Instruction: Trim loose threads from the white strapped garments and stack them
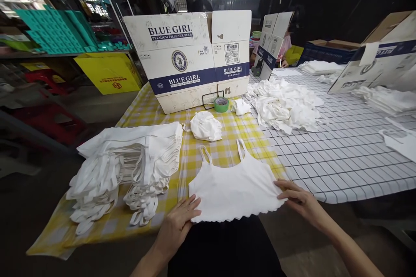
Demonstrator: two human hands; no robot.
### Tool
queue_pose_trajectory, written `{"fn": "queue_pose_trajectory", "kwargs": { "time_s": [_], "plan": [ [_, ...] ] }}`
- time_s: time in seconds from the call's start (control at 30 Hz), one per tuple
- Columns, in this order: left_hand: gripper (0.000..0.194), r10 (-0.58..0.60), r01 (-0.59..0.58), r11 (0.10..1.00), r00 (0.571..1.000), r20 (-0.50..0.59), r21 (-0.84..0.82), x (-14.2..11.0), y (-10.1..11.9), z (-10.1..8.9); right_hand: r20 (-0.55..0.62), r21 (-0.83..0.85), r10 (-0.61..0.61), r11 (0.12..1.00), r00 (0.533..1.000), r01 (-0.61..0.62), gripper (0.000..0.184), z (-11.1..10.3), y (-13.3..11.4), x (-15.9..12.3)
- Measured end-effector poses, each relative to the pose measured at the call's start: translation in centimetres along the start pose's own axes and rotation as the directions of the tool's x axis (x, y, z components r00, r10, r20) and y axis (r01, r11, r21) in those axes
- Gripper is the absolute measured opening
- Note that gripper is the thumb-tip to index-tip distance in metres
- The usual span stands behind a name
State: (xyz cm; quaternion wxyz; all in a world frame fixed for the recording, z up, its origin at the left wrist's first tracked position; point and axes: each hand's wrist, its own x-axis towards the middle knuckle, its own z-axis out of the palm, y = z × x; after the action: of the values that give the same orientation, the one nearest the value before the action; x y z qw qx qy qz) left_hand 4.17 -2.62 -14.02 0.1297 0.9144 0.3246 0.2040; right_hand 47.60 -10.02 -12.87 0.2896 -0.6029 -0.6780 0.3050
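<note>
Under a dim workshop's tube lights, a yellow-checked tablecloth (188, 156) bears a BLUE GIRL carton (191, 60), a stack of white garments (146, 151) and, nearest, a white strappy top (234, 186), its sides gripped by left hand (180, 220) and right hand (299, 199); green tape (221, 104) touches the carton's foot.

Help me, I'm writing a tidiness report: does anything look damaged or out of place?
Mildly: the beer box has a brown mark on its upper right panel, perhaps torn paper. The cloth heap right of it lies jumbled, unlike the layered garment stack at left. The white top shows no obvious damage.
</note>
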Motion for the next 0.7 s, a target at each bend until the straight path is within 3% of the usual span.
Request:
{"fn": "queue_pose_trajectory", "kwargs": {
  "time_s": [0.17, 0.27, 0.37, 0.47, 0.57, 0.7],
  "plan": [
    [0.040, -0.143, 0.134, 0.976, 0.989, -0.040, -0.171, 0.2, 0.5, 0.0, -0.008, 0.005, 0.001, 1.000, 1.000, -0.001, 0.024, -0.2, -0.4, 0.0],
    [0.037, -0.296, 0.271, 0.917, 0.954, -0.043, -0.294, 0.6, 1.3, -0.7, -0.018, -0.006, 0.027, 1.000, 0.999, -0.027, 0.025, -1.0, -1.2, 0.1],
    [0.029, -0.424, 0.361, 0.829, 0.904, -0.059, -0.427, 1.6, 2.4, -2.6, -0.049, 0.004, 0.036, 0.999, 0.998, -0.036, 0.023, -2.6, -2.8, 0.4],
    [0.025, -0.500, 0.375, 0.757, 0.860, -0.105, -0.535, 2.9, 3.4, -5.7, -0.090, 0.053, 0.017, 0.999, 0.996, -0.012, 0.021, -4.9, -5.6, 0.9],
    [0.022, -0.583, 0.357, 0.721, 0.775, -0.242, -0.594, 3.6, 3.4, -9.9, -0.076, 0.070, -0.051, 0.996, 0.996, 0.056, 0.018, -7.0, -9.9, 1.9],
    [0.027, -0.685, 0.325, 0.690, 0.582, -0.438, -0.647, 2.5, 1.8, -16.0, -0.003, 0.081, -0.231, 0.970, 0.973, 0.231, 0.013, -7.3, -17.0, 4.2]
  ]
}}
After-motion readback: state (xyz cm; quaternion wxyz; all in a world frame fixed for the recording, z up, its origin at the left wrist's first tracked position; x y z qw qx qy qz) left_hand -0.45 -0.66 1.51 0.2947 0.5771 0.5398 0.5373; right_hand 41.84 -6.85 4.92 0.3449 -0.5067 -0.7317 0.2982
